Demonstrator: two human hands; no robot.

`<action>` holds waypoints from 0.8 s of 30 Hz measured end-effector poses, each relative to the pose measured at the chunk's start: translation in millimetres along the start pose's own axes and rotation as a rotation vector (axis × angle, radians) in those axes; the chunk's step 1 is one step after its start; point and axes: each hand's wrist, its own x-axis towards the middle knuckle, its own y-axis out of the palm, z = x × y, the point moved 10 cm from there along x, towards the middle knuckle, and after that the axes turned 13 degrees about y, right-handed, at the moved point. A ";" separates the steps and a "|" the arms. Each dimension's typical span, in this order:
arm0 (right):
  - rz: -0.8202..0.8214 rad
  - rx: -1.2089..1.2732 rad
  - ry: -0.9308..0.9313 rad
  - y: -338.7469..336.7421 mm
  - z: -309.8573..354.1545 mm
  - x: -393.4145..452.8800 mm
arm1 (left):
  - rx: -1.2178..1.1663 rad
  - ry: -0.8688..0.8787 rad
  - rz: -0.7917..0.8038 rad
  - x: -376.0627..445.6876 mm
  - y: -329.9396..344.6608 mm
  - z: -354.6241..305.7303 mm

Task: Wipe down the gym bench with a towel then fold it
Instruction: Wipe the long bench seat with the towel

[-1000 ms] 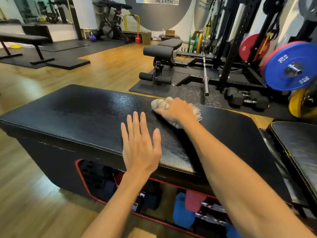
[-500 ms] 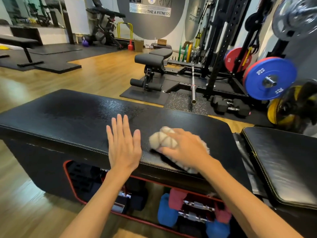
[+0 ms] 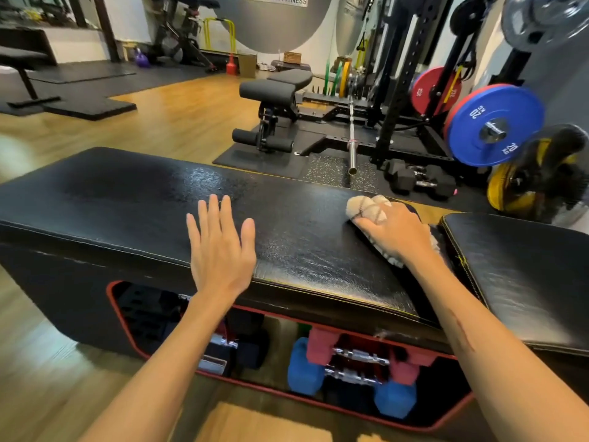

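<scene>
The black padded gym bench (image 3: pixel 121 193) stretches across the view in front of me, its top shiny in patches. My left hand (image 3: pixel 220 247) lies flat on the near part of the pad with fingers straight and spread. My right hand (image 3: pixel 393 232) grips a bunched cream towel (image 3: pixel 366 207) and presses it on the right end of the pad, near the far edge. Most of the towel is hidden under that hand.
A second black pad (image 3: pixel 522 269) adjoins the bench on the right. Blue and red dumbbells (image 3: pixel 353 365) lie in the red-rimmed opening under the bench. Beyond are a barbell (image 3: pixel 351 138), a rack with a blue plate (image 3: pixel 492 124), black dumbbells (image 3: pixel 420 181) and another bench (image 3: pixel 275 87).
My right hand has swept the towel from the near middle of the pad to its right far end. My left hand has stayed flat on the pad.
</scene>
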 end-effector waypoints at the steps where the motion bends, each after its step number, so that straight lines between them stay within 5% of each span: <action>1: 0.003 0.014 -0.006 -0.6 -0.7 -1.8 | 0.000 -0.002 0.004 0.2 0.1 -0.4; 14: 0.079 0.077 -0.011 -19.3 -31.1 -70.0 | 0.119 0.048 0.196 2.3 9.8 -5.1; 20: 0.062 0.099 -0.003 -27.1 -30.7 -84.4 | 0.047 0.517 0.224 -25.6 31.0 -161.4; 24: 0.062 0.141 0.002 -28.7 -35.7 -91.2 | 0.080 0.435 0.219 -27.2 37.8 -162.6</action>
